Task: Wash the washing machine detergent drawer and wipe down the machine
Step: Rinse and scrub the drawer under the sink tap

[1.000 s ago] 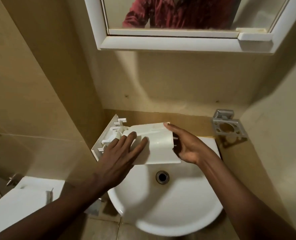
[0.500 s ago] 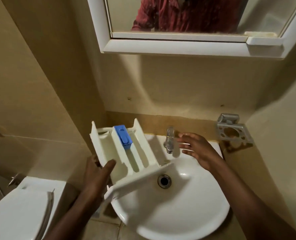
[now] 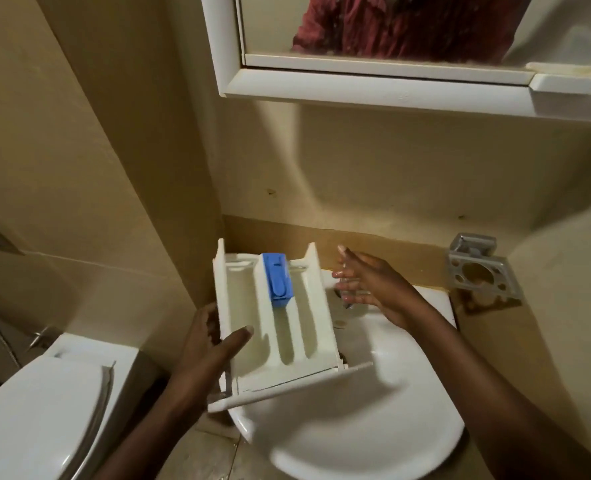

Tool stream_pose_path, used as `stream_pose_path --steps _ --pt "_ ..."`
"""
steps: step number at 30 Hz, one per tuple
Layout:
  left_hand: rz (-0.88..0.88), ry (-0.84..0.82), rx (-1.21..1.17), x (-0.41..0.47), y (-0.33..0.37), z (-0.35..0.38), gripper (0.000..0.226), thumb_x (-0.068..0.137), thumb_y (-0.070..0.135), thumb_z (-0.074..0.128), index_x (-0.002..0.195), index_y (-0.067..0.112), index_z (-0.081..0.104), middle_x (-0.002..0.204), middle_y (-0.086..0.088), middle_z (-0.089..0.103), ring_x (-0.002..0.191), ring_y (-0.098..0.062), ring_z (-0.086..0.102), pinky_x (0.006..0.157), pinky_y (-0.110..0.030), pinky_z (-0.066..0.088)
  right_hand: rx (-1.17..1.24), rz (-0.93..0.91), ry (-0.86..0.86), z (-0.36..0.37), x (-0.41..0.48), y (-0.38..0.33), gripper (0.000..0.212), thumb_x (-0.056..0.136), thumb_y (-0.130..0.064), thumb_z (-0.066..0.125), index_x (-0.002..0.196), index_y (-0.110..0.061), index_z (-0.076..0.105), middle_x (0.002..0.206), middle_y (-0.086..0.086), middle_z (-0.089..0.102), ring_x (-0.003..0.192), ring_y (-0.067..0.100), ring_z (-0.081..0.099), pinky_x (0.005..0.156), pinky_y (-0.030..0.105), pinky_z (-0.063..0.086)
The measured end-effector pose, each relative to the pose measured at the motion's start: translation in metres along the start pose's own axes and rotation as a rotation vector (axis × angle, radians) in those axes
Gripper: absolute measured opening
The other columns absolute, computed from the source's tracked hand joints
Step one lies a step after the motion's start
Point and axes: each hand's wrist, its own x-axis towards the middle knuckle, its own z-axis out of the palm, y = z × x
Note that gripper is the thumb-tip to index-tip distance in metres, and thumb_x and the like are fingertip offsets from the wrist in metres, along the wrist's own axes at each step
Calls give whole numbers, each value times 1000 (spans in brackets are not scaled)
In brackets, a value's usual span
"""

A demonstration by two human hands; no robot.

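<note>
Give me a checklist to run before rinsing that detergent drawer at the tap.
1. Detergent drawer held over the sink: ok.
2. Left hand gripping drawer's left side: ok.
3. Compartments facing up: ok.
4. Blue insert seated in the middle compartment: ok.
5. Right hand at the tap: cannot tell, the tap is hidden behind it.
6. Water running: cannot tell.

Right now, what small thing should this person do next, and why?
Probably turn on the tap. The left hand holds the drawer open side up over the sink, the right hand is at the tap, and no water shows.
</note>
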Motion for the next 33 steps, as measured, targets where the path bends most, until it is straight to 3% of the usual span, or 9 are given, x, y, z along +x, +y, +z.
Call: stream_pose_path --steps 4,7,11,14,18,22,25,28,33 --pt "247 -27 253 14 18 7 64 80 20 79 131 29 42 112 20 59 105 -10 61 72 -21 51 -5 56 -93 5 -1 -36 89 70 -86 46 140 -31 44 125 11 56 108 31 61 80 45 58" --pt "555 -19 505 17 27 6 77 75 24 82 139 26 39 127 11 57 110 -12 57 81 -29 52 135 129 -114 1 -1 -38 96 65 -87 50 144 -34 35 123 16 54 103 36 61 76 52 58" --pt "832 -85 1027 7 14 5 103 60 31 89 146 22 33 129 4 51 98 -21 61 73 -34 55 415 312 -233 2 -3 -10 80 71 -77 60 128 -22 51 94 11 69 81 32 68 76 46 57" --pt "1029 -94 1263 1 -2 0 100 60 29 85 145 18 33 127 -2 55 94 -26 61 71 -34 52 469 318 -249 6 -8 7 61 72 -56 75 114 -15 58 74 6 65 62 23 64 64 33 53" --pt "1178 -53 1376 -8 -18 -1 90 70 21 71 150 19 28 138 -12 52 91 -31 55 75 -39 39 340 207 -151 12 -11 16 25 66 -33 87 76 -25 66 81 9 57 77 26 56 75 36 46" --pt "1272 -84 1408 -11 -21 -10 92 69 8 68 151 19 27 141 -12 48 88 -31 53 75 -39 31 280 181 -174 18 -18 23 21 77 -29 77 92 -24 63 74 -4 59 62 12 58 57 25 45" --pt "1361 -53 1400 -1 -6 -17 82 70 -3 63 146 18 39 137 -12 55 83 -29 47 72 -39 31 264 97 -89 17 -15 21 37 76 -35 77 108 -28 59 87 -6 60 84 17 58 64 29 45" --pt "1344 -106 1390 3 -10 -13 83 74 0 63 149 17 31 140 -10 47 87 -30 52 75 -38 31 247 126 -84 24 -15 23 30 76 -38 76 99 -27 61 89 -2 64 91 21 60 71 32 46" --pt "1392 -76 1350 12 3 -11 70 82 7 49 149 16 32 138 -11 54 89 -29 51 77 -38 33 225 41 -12 15 -11 6 30 76 -37 73 92 -26 50 81 -2 56 73 15 53 60 26 42"
